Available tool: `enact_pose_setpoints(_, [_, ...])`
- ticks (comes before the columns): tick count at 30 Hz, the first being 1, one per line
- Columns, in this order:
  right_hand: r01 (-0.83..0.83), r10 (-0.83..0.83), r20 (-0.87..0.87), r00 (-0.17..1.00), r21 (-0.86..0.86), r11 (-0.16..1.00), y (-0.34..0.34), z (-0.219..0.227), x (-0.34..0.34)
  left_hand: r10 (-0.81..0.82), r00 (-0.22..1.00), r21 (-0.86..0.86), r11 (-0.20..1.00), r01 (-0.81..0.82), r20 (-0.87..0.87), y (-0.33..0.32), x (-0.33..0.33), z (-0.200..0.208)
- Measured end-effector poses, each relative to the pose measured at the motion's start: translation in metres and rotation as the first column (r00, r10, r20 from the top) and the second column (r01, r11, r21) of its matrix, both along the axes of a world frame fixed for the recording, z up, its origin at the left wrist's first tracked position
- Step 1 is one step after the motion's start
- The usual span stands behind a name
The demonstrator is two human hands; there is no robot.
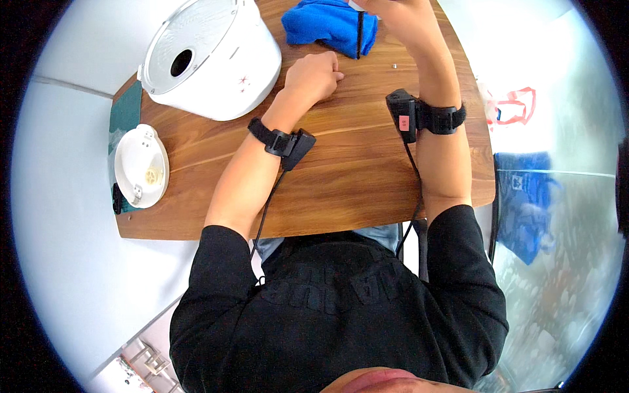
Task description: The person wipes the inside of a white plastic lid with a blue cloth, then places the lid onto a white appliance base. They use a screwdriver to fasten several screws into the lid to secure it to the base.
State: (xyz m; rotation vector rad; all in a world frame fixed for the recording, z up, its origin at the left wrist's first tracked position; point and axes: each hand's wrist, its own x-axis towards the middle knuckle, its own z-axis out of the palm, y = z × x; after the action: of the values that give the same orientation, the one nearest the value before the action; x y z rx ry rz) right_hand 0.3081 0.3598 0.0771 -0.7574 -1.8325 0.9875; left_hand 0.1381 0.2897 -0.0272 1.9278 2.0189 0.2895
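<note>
My left hand (313,77) rests curled on the wooden table, beside a white appliance body (246,85) that looks like a rice cooker. Its round grey metal face, with a dark hole in the middle, is exposed. The left fingers are closed, and I cannot see whether anything is inside them. At the top edge, partly cut off, my right hand (400,14) is closed on a small white object (356,4), of which only a bit shows. Just below it lies a bunched blue cloth (321,27), with a thin black strip (360,36) running across it.
A round white cover (141,173) lies on a green mat (126,111) at the table's left edge. A small metal piece (394,65) sits near my right wrist. Cables trail from black wrist-worn devices (298,149). A blue bag (524,203) stands beyond the table's right edge.
</note>
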Motion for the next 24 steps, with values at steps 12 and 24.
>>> enact_pose_setpoints(12, [0.038, -0.032, 0.085, 0.996, -0.07, 0.997, -0.011, 0.01, -0.005, -0.019, 0.864, 0.094, 0.995, -0.033, 0.503, -0.013, -0.024, 0.007])
enact_pose_setpoints(24, [0.01, -0.03, -0.228, 0.973, -0.087, 0.996, -0.004, -0.008, -0.004, 0.027, 0.581, 0.028, 0.996, -0.085, 0.813, -0.027, -0.035, 0.024])
